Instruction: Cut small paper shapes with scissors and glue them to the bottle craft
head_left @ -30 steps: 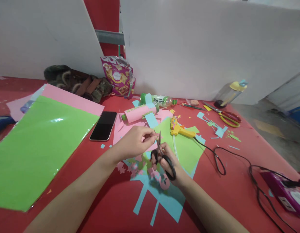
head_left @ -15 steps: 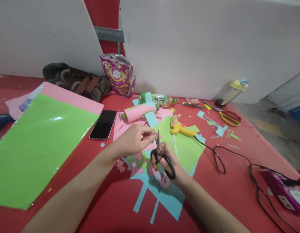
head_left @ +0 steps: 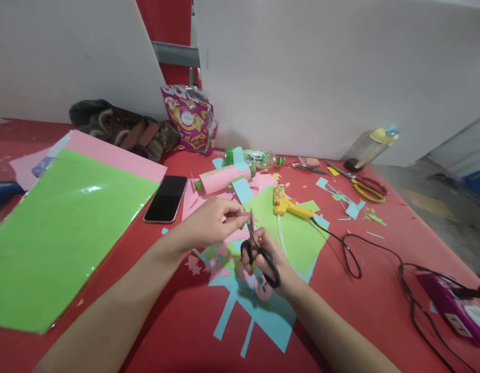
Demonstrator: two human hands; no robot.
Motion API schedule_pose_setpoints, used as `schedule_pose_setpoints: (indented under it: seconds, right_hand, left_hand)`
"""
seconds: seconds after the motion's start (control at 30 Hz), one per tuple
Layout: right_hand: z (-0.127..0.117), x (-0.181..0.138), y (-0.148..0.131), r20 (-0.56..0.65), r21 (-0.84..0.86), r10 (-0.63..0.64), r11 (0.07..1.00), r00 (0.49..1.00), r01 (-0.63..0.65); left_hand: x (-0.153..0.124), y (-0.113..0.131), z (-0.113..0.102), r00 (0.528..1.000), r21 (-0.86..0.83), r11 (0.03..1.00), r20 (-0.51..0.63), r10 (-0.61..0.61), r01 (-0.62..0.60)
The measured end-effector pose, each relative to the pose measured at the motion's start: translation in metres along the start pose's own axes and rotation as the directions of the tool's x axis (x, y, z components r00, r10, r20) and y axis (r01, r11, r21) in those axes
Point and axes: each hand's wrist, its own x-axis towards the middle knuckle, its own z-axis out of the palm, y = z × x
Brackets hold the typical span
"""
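My right hand (head_left: 268, 254) grips a pair of black-handled scissors (head_left: 271, 269), its fingers through the loops and the blades pointing up and away. Close by on the left, my left hand (head_left: 218, 220) pinches a small piece of pink paper (head_left: 246, 214) right at the blades; most of that piece is hidden by the fingers. Beneath both hands lie pink paper scraps (head_left: 193, 264), a pink round cutout (head_left: 263, 289) and a cut blue sheet (head_left: 276, 321). A yellow glue gun (head_left: 294, 208) rests on a green sheet (head_left: 302, 243) just beyond my right hand.
A phone (head_left: 165, 199) and a large green sheet pack (head_left: 69, 233) lie left. Behind are a pink-wrapped bottle (head_left: 220, 180), a green bottle (head_left: 259, 158) and a snack bag (head_left: 190, 120). Red-and-yellow-handled scissors (head_left: 367, 189) and a purple power strip (head_left: 451, 311) with cables lie right.
The scissor blades have drawn closer together and tipped slightly left at the pink paper. Both hands stay in nearly the same place.
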Motion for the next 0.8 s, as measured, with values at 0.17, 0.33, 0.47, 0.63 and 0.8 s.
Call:
schedule_pose_setpoints:
  seconds: [0.17, 0.33, 0.47, 0.63, 0.8]
  right_hand:
    - [-0.0009, 0.0002, -0.0002, 0.022, 0.0, -0.022, 1.0, 1.0, 0.022]
    - [0.0002, 0.0001, -0.0016, 0.006, -0.011, -0.02, 1.0, 1.0, 0.02]
    - [0.0005, -0.0001, -0.0009, 0.007, -0.002, -0.029, 1.0, 1.0, 0.029]
    - [0.0006, -0.0004, -0.0008, -0.003, -0.01, -0.004, 1.0, 1.0, 0.004]
    - [0.001, -0.0001, -0.0004, 0.005, 0.0, 0.0, 1.0, 1.0, 0.0]
  left_hand:
    - [0.0003, 0.0, 0.0005, 1.0, 0.0, 1.0, 0.011, -0.003, 0.003]
    - [0.0007, -0.0014, 0.0022, 1.0, -0.029, 0.999, 0.012, 0.017, -0.017]
    - [0.0005, -0.0008, 0.0021, 1.0, -0.039, 0.999, 0.012, 0.014, -0.013]
    - [0.0002, 0.0005, 0.0011, 1.0, -0.021, 1.0, 0.0, 0.015, -0.015]
    - [-0.0003, 0.0007, -0.0001, 1.0, -0.012, 1.0, 0.002, -0.003, 0.003]
